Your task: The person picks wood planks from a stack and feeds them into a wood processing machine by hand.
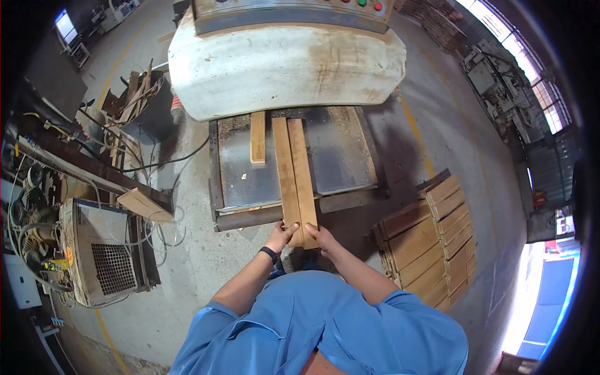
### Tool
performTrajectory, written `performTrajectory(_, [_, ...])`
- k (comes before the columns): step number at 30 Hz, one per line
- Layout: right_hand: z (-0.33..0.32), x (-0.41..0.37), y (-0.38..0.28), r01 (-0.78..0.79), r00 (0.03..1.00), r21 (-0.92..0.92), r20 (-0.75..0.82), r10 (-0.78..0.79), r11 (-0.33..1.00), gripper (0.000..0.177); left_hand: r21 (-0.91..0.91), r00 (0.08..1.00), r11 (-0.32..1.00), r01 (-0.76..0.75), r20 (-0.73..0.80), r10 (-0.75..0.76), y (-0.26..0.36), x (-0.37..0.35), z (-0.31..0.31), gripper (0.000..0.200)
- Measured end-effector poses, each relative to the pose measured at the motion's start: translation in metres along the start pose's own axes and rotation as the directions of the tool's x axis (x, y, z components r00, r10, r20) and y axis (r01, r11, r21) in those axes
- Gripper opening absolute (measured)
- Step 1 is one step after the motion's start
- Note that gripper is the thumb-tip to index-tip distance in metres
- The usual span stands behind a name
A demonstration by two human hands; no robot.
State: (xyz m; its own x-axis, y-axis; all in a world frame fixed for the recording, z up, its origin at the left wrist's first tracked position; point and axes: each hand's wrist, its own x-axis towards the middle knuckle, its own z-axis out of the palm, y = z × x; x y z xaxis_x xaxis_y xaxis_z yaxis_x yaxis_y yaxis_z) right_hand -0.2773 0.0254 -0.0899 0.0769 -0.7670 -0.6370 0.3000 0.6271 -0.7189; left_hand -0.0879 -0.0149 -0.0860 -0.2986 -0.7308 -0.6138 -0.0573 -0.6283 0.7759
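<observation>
Two long wooden boards lie side by side, a left board [285,178] and a right board [303,172]. Their far ends reach the hood of a white woodworking machine [269,72], and their near ends overhang the front edge of its metal table [337,162]. My left hand [281,237] is closed on the near end of the left board, thumb on top. At the right board's near end, my right hand [322,237] grips with its thumb on the top face. A shorter-looking third board [257,140] rests on the table, apart from both hands, partly under the hood.
Stacked boards [431,240] sit low at my right. To the left stand a bin [159,103] of wood scraps, a grilled metal unit [103,250] and a wooden block [145,205], with hoses on the floor. A control panel [294,17] tops the machine.
</observation>
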Motion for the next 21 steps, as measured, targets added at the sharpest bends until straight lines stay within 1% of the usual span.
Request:
performTrajectory(1, [-0.003, -0.004, -0.003, 0.022, 1.000, -0.003, -0.017, -0.022, 1.000, 0.059, -0.004, 0.993, 1.000, -0.020, -0.112, 0.020, 0.000, -0.001, 0.005, 0.077])
performTrajectory(3, [-0.003, -0.013, -0.016, 0.067, 0.997, -0.011, -0.042, -0.067, 0.998, 0.055, 0.013, 0.991, 0.999, -0.042, -0.130, 0.044, 0.002, -0.002, 0.005, 0.083])
performTrajectory(4, [-0.001, -0.023, -0.027, 0.090, 0.995, 0.022, -0.045, -0.089, 0.996, 0.053, 0.023, 0.989, 0.998, -0.050, -0.141, 0.053, 0.001, -0.003, 0.001, 0.087])
performTrajectory(5, [-0.001, -0.034, -0.040, 0.114, 0.993, 0.056, -0.051, -0.111, 0.992, 0.052, -0.045, 0.988, 0.995, -0.093, -0.125, 0.087, -0.003, -0.001, -0.003, 0.083])
performTrajectory(6, [-0.006, -0.040, -0.049, 0.139, 0.989, 0.088, -0.058, -0.134, 0.986, 0.050, -0.037, 0.994, 0.999, -0.032, -0.104, 0.028, -0.001, -0.003, -0.009, 0.080])
performTrajectory(7, [-0.018, -0.036, -0.048, 0.118, 0.993, 0.083, -0.017, -0.117, 0.990, 0.047, -0.028, 0.996, 0.999, 0.028, -0.085, -0.031, 0.005, -0.007, -0.015, 0.077])
performTrajectory(8, [-0.026, -0.030, -0.045, 0.206, 0.965, -0.154, -0.129, -0.227, 0.966, 0.048, -0.058, 0.991, 0.998, 0.012, -0.131, -0.020, 0.007, -0.012, -0.013, 0.075])
performTrajectory(9, [-0.029, -0.028, -0.049, 0.253, 0.912, -0.391, -0.209, -0.353, 0.885, 0.049, -0.086, 0.984, 0.996, -0.007, -0.176, -0.008, 0.008, -0.017, -0.011, 0.072])
performTrajectory(10, [-0.031, -0.026, -0.052, 0.250, 0.839, -0.611, -0.252, -0.483, 0.752, 0.050, -0.092, 0.983, 0.996, -0.010, -0.182, -0.007, 0.010, -0.019, -0.011, 0.071])
performTrajectory(11, [-0.030, -0.024, -0.051, 0.081, 0.741, -0.759, -0.387, -0.549, 0.646, 0.062, -0.099, 0.982, 0.995, -0.011, -0.188, -0.008, 0.011, -0.022, -0.011, 0.071])
performTrajectory(12, [-0.015, -0.043, -0.077, -0.012, 0.716, -0.843, -0.382, -0.585, 0.537, 0.069, -0.105, 0.981, 0.994, -0.011, -0.195, -0.009, 0.010, -0.024, -0.014, 0.070])
performTrajectory(14, [-0.019, -0.044, -0.078, -0.038, 0.679, -0.961, -0.226, -0.699, 0.274, 0.071, -0.080, 0.979, 0.997, -0.024, -0.203, 0.007, 0.003, -0.024, -0.018, 0.067])
performTrajectory(16, [-0.012, -0.057, -0.088, 0.058, 0.742, -0.982, -0.079, -0.666, 0.181, 0.072, -0.052, 0.979, 0.998, -0.019, -0.201, 0.008, -0.001, -0.026, -0.022, 0.067])
performTrajectory(17, [-0.010, -0.063, -0.090, 0.109, 0.768, -0.985, -0.003, -0.640, 0.136, 0.073, -0.060, 0.981, 0.997, -0.042, -0.194, 0.029, -0.004, -0.027, -0.024, 0.069])
performTrajectory(19, [-0.012, -0.064, -0.083, 0.140, 0.772, -0.989, 0.138, -0.620, -0.046, 0.076, -0.076, 0.981, 0.993, -0.087, -0.183, 0.072, -0.006, -0.029, -0.026, 0.074])
performTrajectory(20, [-0.013, -0.063, -0.078, 0.157, 0.772, -0.978, 0.208, -0.601, -0.136, 0.077, -0.048, 0.973, 0.995, -0.090, -0.215, 0.078, -0.007, -0.031, -0.027, 0.074])
performTrajectory(21, [-0.018, -0.059, -0.072, 0.146, 0.782, -0.975, 0.218, -0.584, -0.168, 0.075, -0.020, 0.965, 0.995, -0.095, -0.247, 0.087, 0.000, -0.038, -0.024, 0.073])
